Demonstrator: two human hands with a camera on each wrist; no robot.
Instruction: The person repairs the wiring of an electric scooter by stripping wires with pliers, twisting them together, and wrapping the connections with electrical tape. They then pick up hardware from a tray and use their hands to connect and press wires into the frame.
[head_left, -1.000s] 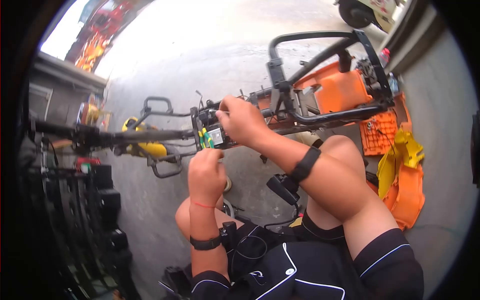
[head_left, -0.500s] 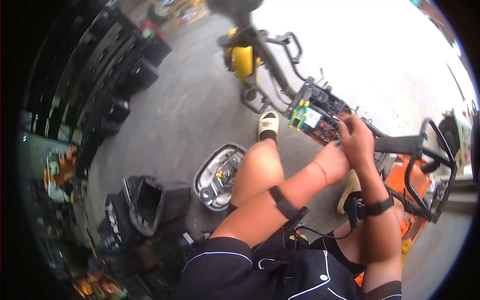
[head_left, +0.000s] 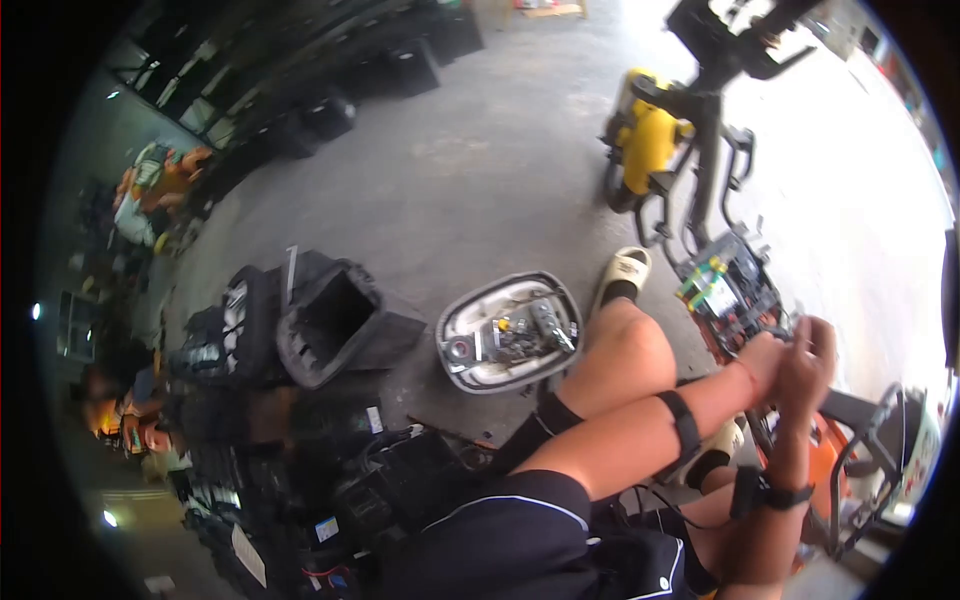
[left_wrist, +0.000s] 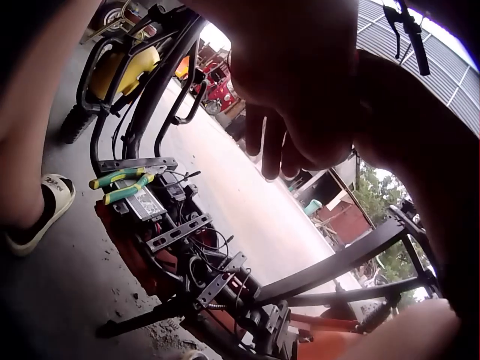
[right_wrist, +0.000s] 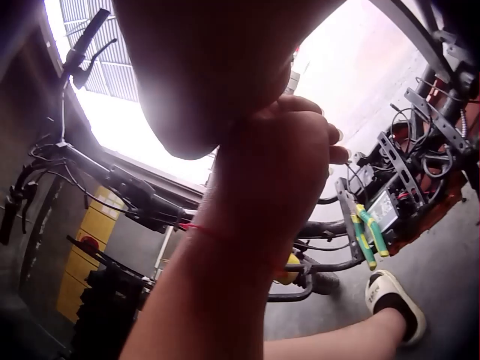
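Note:
My left hand (head_left: 762, 362), with a red string at its wrist, meets my right hand (head_left: 810, 365) just above the stripped scooter frame (left_wrist: 180, 231). Its fingers curl in the right wrist view, and the right hand overlaps it there. Both hands are dark in the left wrist view, where several fingertips (left_wrist: 289, 166) hang down. I cannot tell whether anything small is held between them. Pliers (left_wrist: 124, 184) with green and yellow handles lie on the frame, over a silver box (left_wrist: 147, 204) with a label. Wires and black brackets run along the frame beside it.
An oval shell (head_left: 455, 312) holding loose hardware sits on the floor to the left. Farther left stands a black bin (head_left: 298, 350). A yellow front fender (head_left: 645, 145) is at the frame's far end, orange panels (head_left: 830, 450) at the near end. A sandalled foot (head_left: 630, 268) is beside the frame.
The head view has swung left. My left hand has left the pliers and come up to my right hand, farther back along the frame. The pliers stay lying on the frame.

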